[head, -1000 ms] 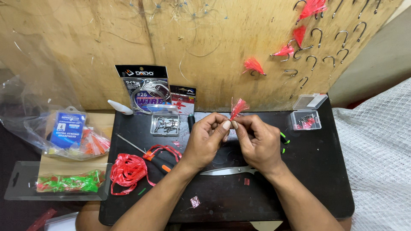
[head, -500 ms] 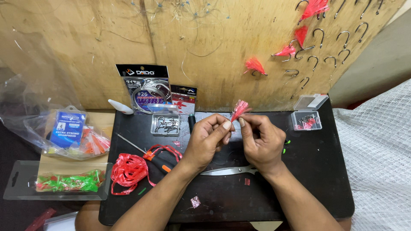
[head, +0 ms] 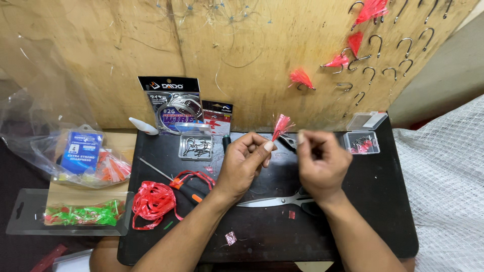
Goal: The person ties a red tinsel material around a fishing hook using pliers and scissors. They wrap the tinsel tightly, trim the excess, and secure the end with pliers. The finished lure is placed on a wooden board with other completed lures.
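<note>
Head view: left hand fingers pinch a red tassel lure — right hand, fingers curled, just beside it, grip unclear.

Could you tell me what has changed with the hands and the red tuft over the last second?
The right hand has drawn away to the right, off the red tuft, and looks blurred with motion. The left hand alone now pinches the tuft, upright between thumb and fingers. The scissors, the red strips, the small clear box and the black mat stayed put.
</note>
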